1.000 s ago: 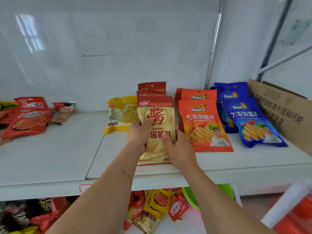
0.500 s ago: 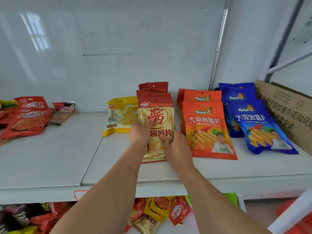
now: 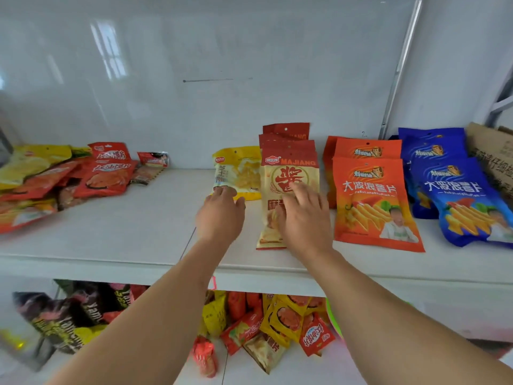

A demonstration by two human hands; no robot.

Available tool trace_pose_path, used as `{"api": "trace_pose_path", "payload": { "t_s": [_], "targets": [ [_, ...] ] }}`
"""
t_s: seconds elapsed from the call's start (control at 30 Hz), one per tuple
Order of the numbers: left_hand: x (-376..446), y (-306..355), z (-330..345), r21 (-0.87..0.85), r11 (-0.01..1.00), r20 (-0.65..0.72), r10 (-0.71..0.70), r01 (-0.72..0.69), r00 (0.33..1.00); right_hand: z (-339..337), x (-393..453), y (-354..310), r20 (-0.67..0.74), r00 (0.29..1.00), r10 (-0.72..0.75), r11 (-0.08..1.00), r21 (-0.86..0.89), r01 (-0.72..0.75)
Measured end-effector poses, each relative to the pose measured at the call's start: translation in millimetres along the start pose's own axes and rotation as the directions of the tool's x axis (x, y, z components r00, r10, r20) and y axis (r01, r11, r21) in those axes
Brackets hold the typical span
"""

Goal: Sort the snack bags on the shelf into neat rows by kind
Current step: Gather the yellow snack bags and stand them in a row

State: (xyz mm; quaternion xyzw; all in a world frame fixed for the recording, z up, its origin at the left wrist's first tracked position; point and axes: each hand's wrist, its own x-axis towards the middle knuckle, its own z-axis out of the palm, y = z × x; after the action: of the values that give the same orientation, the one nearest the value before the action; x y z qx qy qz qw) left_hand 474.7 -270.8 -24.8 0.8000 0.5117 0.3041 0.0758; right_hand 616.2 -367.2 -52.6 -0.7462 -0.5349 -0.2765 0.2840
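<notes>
Let go of the cream MAJIANG bag (image 3: 288, 190) since a second ago: left hand (image 3: 222, 215) slid off to the left, now over bare shelf (image 3: 125, 232) with fingertips at the lower edge of the yellow bag (image 3: 238, 173); right hand (image 3: 304, 218) lifted from a two-sided grip to lie flat on the cream bag's face. Left fingers loosely spread, holding nothing; whether touching the yellow bag or just short of it, hard to say through the blur. Right fingers straight and fanned, pressing the top bag, nothing curled round it.

Cream bag lying at the front of its own stack, red tops of the same kind fanned behind it, between the yellow bag and the orange row (image 3: 372, 195). Blue row (image 3: 455, 195) just beyond, cardboard box (image 3: 491, 154) at far right. Unsorted heap of red and yellow bags (image 3: 66, 179) well apart on the left; more packets on the lower shelf (image 3: 263, 323).

Likely risks: glossy film sliding under a flat palm, so a careless withdrawal dragging the top bag askew or toward the shelf lip; yellow bag tilted and tucked partly under the cream stack, so pulling it out possibly upsetting that row.

Readable: "MAJIANG" in gold on the red band, a large red 酱 in a ring below. "大波浪薯片" with "DaBoLangShuPian" on orange and, seemingly, on blue too. Box print too cropped to read.
</notes>
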Motion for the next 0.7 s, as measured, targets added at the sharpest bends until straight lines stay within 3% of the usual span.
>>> {"api": "trace_pose_path", "payload": {
  "t_s": [0.1,0.2,0.4,0.7],
  "targets": [
    [-9.7,-37.0,-18.6,0.331,0.917,0.027,0.229,-0.224,0.973,7.9,9.5,-26.8,0.09,0.973,-0.211,0.976,-0.035,0.215],
    [-12.8,-75.2,-45.0,0.48,0.817,0.105,0.308,-0.319,0.946,14.1,17.3,-69.6,0.189,0.927,-0.325,0.941,-0.036,0.337],
    [-13.9,-174.3,-99.0,0.582,0.733,0.154,0.326,-0.352,0.933,33.8,24.4,-183.3,0.309,0.871,-0.381,0.912,-0.032,0.41],
    [1.5,-320.8,-184.0,0.646,0.696,0.146,0.291,-0.314,0.945,73.7,45.0,-344.8,0.342,0.849,-0.402,0.914,0.102,0.392]
  ]
}}
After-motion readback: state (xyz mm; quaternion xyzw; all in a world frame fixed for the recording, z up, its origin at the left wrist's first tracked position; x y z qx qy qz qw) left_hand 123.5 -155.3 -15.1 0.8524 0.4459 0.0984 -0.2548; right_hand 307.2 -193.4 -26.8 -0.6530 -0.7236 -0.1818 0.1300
